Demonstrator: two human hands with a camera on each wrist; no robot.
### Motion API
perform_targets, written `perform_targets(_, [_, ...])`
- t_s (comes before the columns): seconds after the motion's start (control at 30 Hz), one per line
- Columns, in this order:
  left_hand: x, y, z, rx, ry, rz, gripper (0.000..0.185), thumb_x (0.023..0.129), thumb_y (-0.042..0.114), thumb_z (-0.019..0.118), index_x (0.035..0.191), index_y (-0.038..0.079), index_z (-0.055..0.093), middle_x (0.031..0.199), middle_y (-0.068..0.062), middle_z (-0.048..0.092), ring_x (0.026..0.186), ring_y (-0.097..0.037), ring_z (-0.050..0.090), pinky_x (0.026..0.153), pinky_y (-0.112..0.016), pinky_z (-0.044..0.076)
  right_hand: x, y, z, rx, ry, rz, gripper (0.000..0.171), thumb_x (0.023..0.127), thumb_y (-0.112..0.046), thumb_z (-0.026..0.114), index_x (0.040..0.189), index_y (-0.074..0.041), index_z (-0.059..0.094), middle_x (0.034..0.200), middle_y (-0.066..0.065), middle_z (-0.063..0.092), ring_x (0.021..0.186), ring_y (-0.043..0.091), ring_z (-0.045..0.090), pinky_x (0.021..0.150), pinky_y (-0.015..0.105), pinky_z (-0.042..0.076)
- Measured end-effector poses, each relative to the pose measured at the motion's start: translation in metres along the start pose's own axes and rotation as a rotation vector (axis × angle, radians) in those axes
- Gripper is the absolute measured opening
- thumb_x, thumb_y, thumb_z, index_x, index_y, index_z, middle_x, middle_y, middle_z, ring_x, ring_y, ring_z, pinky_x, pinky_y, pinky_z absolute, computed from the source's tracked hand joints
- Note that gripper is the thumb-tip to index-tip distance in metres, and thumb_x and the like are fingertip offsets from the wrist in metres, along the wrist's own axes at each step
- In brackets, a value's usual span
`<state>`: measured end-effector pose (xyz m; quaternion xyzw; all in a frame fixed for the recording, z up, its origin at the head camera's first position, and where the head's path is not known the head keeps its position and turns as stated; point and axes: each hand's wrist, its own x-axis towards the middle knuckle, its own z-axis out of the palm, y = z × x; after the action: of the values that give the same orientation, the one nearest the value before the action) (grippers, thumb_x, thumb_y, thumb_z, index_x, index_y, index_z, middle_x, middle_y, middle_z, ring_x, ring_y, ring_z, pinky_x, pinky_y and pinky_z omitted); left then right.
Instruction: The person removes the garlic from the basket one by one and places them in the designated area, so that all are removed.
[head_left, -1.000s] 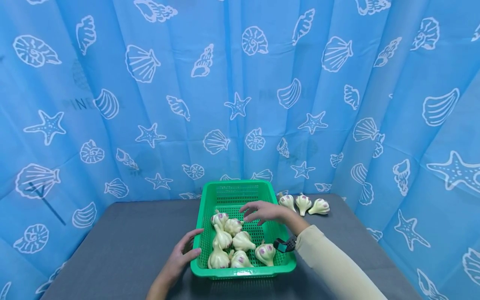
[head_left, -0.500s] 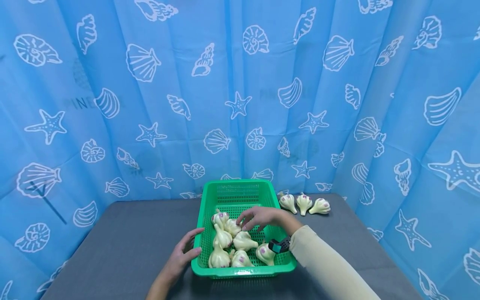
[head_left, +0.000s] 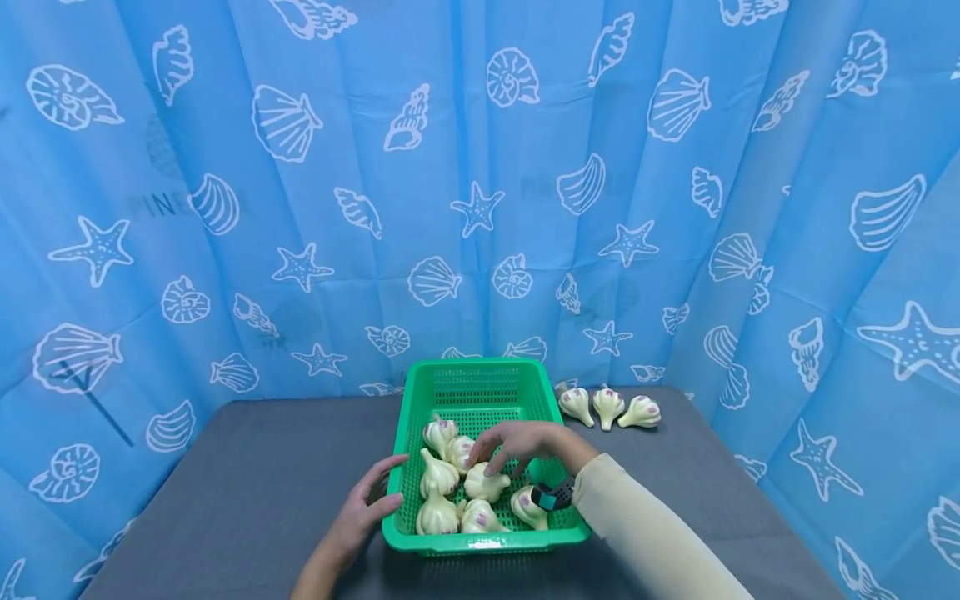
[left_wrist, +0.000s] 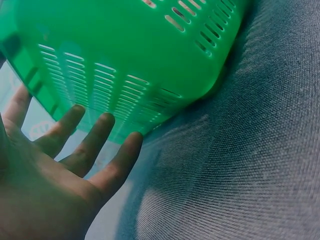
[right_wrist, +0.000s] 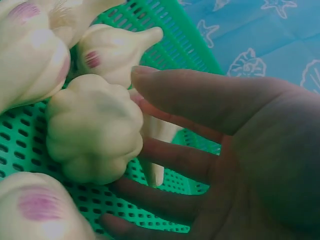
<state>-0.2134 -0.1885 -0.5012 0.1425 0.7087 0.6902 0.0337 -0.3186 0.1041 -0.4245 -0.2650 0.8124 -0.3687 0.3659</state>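
Several whole garlic bulbs (head_left: 438,517) lie in a green plastic basket (head_left: 487,543), mostly along its left and near side. Over the middle of the basket my right hand (head_left: 517,443) reaches down with loosely bent fingers, its fingertips against or very near the middle bulb (head_left: 483,483). In the right wrist view, a garlic bulb (right_wrist: 92,130) sits in front of the thumb and fingers, which are spread and not closed round it. My left hand (head_left: 358,510) is at the basket's left rim. From the left wrist, the fingers (left_wrist: 90,142) look straight and spread beside the slotted wall.
Three more garlic bulbs (head_left: 607,408) lie on the grey cloth-covered table (head_left: 300,467) behind the basket's right side. A blue shell-patterned curtain (head_left: 480,208) hangs round the back and sides. The right wrist wears a black band (head_left: 555,493).
My right hand has moved down and slightly left among the bulbs. The middle bulbs have shifted a little to the left. My left hand stays at the rim.
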Motion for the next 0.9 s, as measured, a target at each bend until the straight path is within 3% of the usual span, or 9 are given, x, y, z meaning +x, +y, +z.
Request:
perform_targets(0.23, [0.0,0.0,-0.001,-0.004,-0.008,0.004,0.05,0.098,0.012,0.053,0.147,0.007,0.04,0.147,-0.023,0.034,0.129,-0.039,0.04,0.091,-0.036,0.046,0.005,0.001,0.006,-0.041,0.002,0.029,0.032,0.091,-0.007,0.068,0.121,-0.017,0.066,0.134,0.006,0.053,0.122,0.03,0.051,0.083,0.051,0.05])
perform_targets(0.63, [0.003,-0.004,-0.004,-0.006,-0.03,0.001,0.051,0.099,0.012,0.053,0.147,0.008,0.039,0.149,-0.022,0.033,0.131,-0.04,0.038,0.092,-0.036,0.046,0.007,-0.005,0.011,-0.053,0.03,0.087,0.034,0.086,0.0,0.072,0.116,-0.014,0.067,0.131,0.015,0.051,0.108,0.028,0.056,0.075,0.046,0.052])
perform_targets(0.9, [0.003,-0.004,-0.003,0.014,0.0,-0.007,0.05,0.098,0.013,0.055,0.146,0.009,0.041,0.147,-0.022,0.035,0.129,-0.039,0.041,0.092,-0.038,0.044,0.009,-0.003,0.013,-0.074,0.011,0.058,0.022,0.086,0.0,0.071,0.103,-0.013,0.067,0.118,0.004,0.056,0.102,0.022,0.056,0.078,0.048,0.052])
